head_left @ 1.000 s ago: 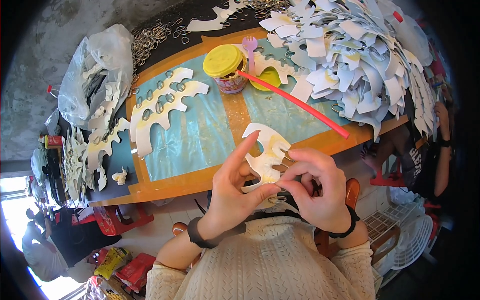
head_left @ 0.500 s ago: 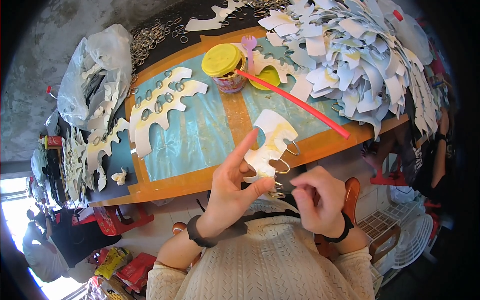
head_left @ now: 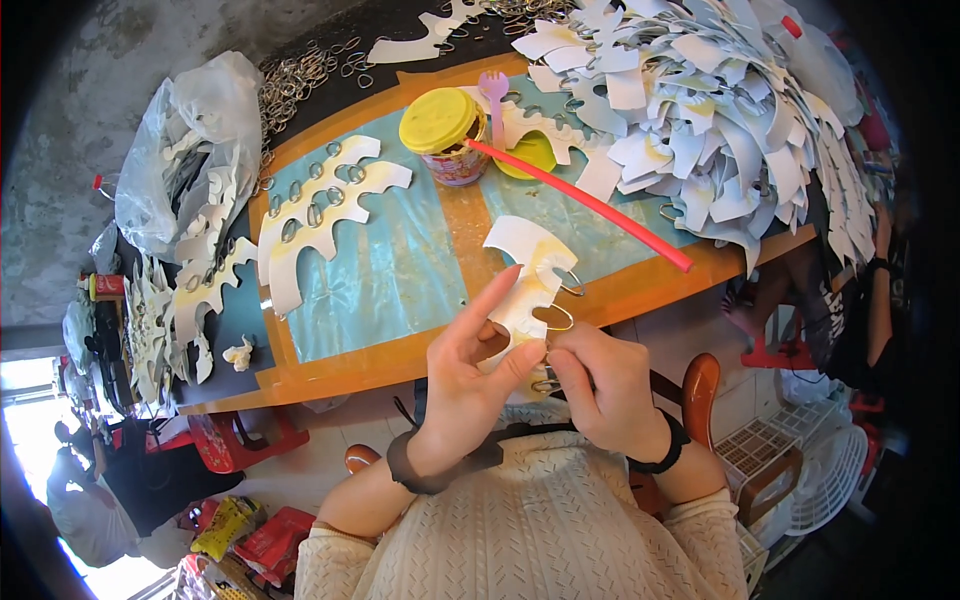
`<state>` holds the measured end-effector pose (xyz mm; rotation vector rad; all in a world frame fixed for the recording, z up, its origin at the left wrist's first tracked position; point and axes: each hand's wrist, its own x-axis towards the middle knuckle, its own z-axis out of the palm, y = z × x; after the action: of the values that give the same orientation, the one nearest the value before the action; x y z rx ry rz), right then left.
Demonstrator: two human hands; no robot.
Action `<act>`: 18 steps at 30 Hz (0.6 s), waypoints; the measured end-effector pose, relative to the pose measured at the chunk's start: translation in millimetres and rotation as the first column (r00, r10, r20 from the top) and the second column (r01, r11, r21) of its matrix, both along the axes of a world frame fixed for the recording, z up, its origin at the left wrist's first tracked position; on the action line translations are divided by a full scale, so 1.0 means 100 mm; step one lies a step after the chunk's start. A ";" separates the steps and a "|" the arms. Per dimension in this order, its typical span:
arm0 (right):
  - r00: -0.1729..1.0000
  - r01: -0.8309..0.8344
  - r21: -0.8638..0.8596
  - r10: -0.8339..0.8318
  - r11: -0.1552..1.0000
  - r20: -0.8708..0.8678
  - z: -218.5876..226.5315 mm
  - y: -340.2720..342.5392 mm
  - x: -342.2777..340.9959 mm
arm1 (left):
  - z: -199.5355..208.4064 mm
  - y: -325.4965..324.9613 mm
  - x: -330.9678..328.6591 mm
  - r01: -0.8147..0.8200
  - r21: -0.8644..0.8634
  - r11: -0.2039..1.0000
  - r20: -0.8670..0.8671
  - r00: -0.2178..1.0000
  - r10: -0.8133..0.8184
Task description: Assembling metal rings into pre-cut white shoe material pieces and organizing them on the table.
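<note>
My left hand point(head_left: 470, 375) grips a white notched card cutout point(head_left: 527, 275) near its lower end, index finger stretched up along it. My right hand point(head_left: 605, 385) pinches the cutout's bottom edge at a small metal ring point(head_left: 546, 385). Two more metal rings point(head_left: 560, 300) hang from the cutout's right side. Both hands sit just in front of the near edge of the orange table point(head_left: 640, 285).
On the table lie ringed white cutouts point(head_left: 320, 205), a yellow-lidded jar point(head_left: 445, 135), a red stick point(head_left: 590, 205) and a pink fork point(head_left: 495, 92). A big heap of white cutouts point(head_left: 720, 110) fills the right; loose rings point(head_left: 310, 75) and a plastic bag point(head_left: 195, 140) sit left.
The cutout tilted upright and shifted right. My right hand drew back for a moment, then returned to pinch the cutout's lower edge at a ring.
</note>
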<state>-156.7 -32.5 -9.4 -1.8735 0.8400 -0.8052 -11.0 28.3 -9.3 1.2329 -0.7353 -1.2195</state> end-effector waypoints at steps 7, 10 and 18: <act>0.998 -0.032 0.174 0.022 0.984 0.054 -0.01 -0.03 0.02 | 0.08 -0.02 0.04 -0.015 -0.001 1.000 -0.071 0.997 0.015; 0.999 -0.027 0.134 0.023 0.991 0.029 0.04 -0.08 -0.02 | -0.03 0.04 0.13 -0.085 -0.130 0.988 -0.339 0.940 0.037; 0.986 -0.165 -0.190 0.156 0.968 -0.062 0.12 -0.09 0.02 | 0.04 0.12 0.14 0.149 0.070 0.986 0.018 0.988 -0.151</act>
<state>-155.1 -42.0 2.8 -2.1098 0.6463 -0.7677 2.6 40.5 -5.0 1.2672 -0.8211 -1.3651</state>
